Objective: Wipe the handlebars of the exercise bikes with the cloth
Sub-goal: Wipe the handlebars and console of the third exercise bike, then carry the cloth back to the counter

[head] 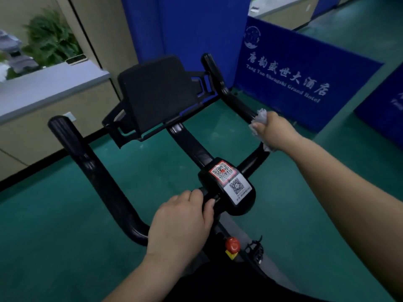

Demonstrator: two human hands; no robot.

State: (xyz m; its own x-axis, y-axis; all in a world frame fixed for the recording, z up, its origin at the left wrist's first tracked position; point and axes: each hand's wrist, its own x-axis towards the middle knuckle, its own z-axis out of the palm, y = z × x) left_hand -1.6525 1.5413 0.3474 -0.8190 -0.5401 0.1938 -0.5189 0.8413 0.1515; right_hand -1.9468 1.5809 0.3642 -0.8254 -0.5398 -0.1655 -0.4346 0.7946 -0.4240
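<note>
A black exercise bike fills the middle of the view. Its left handlebar (87, 166) curves up and away; its right handlebar (220, 83) rises toward the blue panels. My right hand (277, 131) is wrapped around the right handlebar with a pale grey cloth (260, 117) bunched between palm and bar. My left hand (181, 223) grips the near crossbar just left of the centre block with the QR-code stickers (231, 182). The bar under each hand is hidden.
A black console pad (157, 92) sits above the bars. A red knob (232, 245) and a pedal (255, 251) lie below. Blue hotel-branded panels (294, 75) stand to the right, a grey-topped counter (50, 83) with plants to the left, green floor (54, 247) all round.
</note>
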